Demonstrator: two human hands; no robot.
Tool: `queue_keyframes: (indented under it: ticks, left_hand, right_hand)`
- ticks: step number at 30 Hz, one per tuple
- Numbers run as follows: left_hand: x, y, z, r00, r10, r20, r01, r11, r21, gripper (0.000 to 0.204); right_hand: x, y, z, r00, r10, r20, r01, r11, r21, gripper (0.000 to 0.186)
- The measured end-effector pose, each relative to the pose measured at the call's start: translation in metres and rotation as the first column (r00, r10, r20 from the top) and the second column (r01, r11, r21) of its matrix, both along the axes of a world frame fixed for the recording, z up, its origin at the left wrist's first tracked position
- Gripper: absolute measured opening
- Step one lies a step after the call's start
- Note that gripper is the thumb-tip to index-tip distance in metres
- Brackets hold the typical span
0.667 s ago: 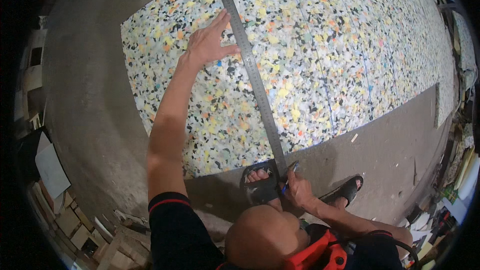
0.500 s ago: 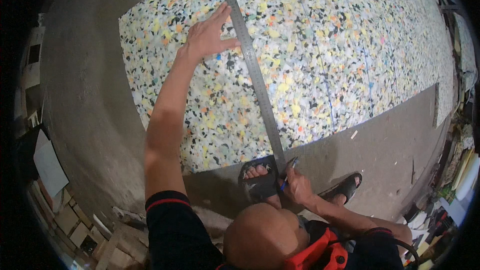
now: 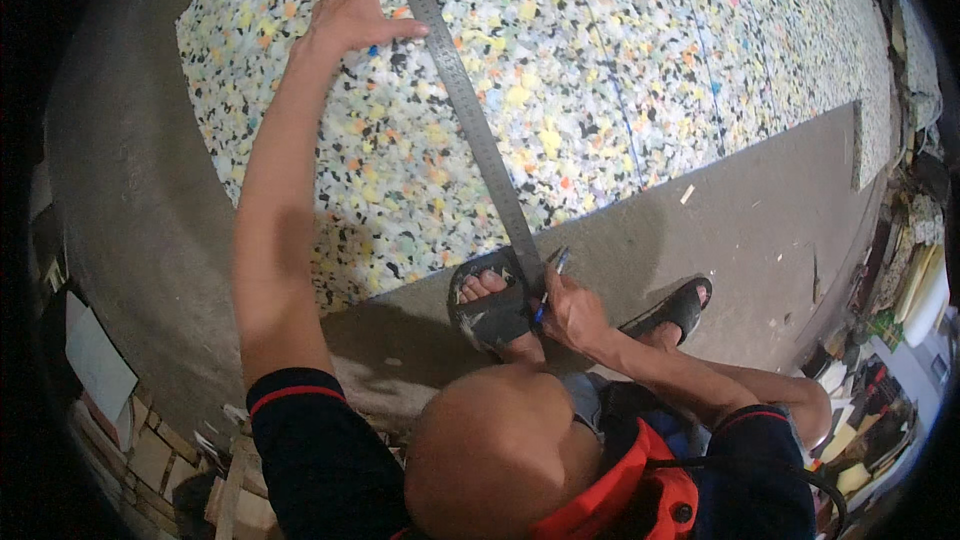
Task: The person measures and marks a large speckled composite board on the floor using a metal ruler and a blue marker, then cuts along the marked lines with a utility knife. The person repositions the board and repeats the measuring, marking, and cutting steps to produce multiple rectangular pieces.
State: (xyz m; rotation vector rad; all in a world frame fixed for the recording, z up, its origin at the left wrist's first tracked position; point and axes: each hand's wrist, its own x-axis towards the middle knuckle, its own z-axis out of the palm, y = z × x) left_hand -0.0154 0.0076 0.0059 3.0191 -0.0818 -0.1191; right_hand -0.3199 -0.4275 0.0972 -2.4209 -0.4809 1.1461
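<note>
Begins at nine o'clock with grey floor [image 3: 110,160], then meets the speckled sheet [image 3: 400,180], lying on that floor and reaching round from ten to past two o'clock. Lays the left hand [image 3: 345,20] on the sheet at eleven o'clock, spread wide, with thumb and fingertips against the left edge of the metal ruler [image 3: 462,105]. Runs that ruler slantwise over the sheet, from eleven o'clock toward five, with its near end past the sheet's lower edge. Has a black sandal [image 3: 495,318] at six o'clock, just left of that end. Curls the right hand [image 3: 577,315] at four o'clock around a slim pen-like tool [image 3: 561,260], just right of the ruler's near end; cannot tell whether touching it. Shows blue lines [image 3: 622,110] on the sheet around one o'clock.
</note>
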Motion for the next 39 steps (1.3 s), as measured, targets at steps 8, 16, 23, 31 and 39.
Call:
queue_keyframes:
  ticks: [8,16,23,31,39]
  left_hand:
    - [-0.001,-0.013,0.021,1.000,0.012,-0.028,-0.015,0.993,-0.113,0.131]
    - [-0.003,-0.025,0.059,0.976,0.058,-0.209,-0.093,0.982,-0.163,0.141]
    - [-0.005,-0.022,0.050,0.991,0.049,-0.126,-0.073,0.978,-0.193,0.134]
    - [-0.003,-0.029,0.042,0.983,0.055,-0.178,-0.087,0.980,-0.180,0.138]
    - [-0.013,-0.021,0.071,0.938,0.136,-0.318,-0.193,0.969,-0.153,0.141]
  right_hand:
    - [-0.007,-0.002,-0.005,0.999,-0.036,-0.022,0.036,0.999,0.013,0.067]
    - [-0.002,0.002,0.002,0.999,-0.035,-0.009,0.034,0.999,-0.031,0.063]
    - [0.006,0.001,-0.006,1.000,0.002,-0.029,-0.005,0.996,-0.094,0.065]
    - [0.029,-0.017,0.020,0.990,0.136,-0.032,-0.136,0.991,-0.011,0.070]
    - [0.210,0.049,0.046,0.921,0.105,0.376,-0.246,0.904,0.349,0.048]
